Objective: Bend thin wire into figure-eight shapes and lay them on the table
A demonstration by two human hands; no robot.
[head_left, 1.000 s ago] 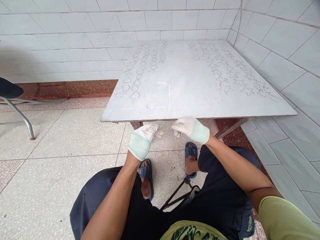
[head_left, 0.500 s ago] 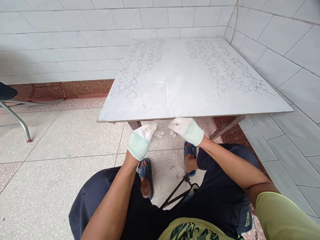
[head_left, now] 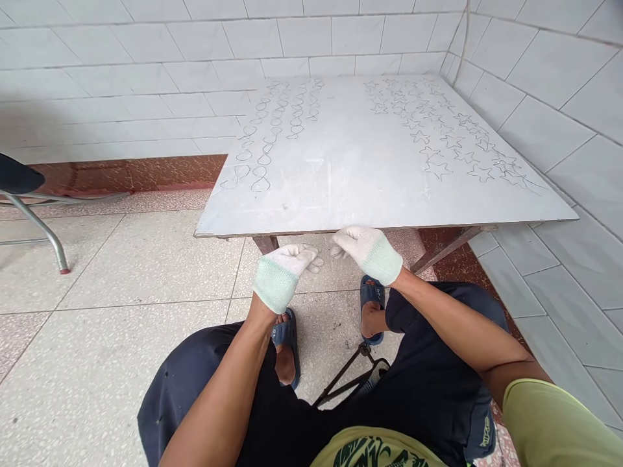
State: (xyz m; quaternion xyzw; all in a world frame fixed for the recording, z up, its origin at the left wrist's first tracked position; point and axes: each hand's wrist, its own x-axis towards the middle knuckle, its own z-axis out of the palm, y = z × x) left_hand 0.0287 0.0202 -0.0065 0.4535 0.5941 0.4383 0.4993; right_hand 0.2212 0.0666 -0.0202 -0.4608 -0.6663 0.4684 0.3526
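Both hands wear white knit gloves with pale green cuffs and are held just below the front edge of the white table [head_left: 370, 201]. My left hand [head_left: 289, 267] is closed, thumb and fingertips pinched together. A short gap to its right, my right hand [head_left: 367, 250] is pinched as well, its fingers pointing left. A very faint thin wire [head_left: 327, 240] seems to run between the fingertips; its shape is hard to make out. On the tabletop lie rows of thin wire figure-eights [head_left: 261, 178] at left and thin wire stars [head_left: 438, 167] at right.
White tiled walls stand behind and right of the table. Metal chair legs [head_left: 41, 227] are at far left. My feet in blue slippers [head_left: 373, 308] rest on the speckled floor, with a dark folding frame [head_left: 343, 376] between my legs.
The view has shifted slightly. My left hand has turned a little, its fingers now pointing more to the right. My right hand keeps nearly the same pose.
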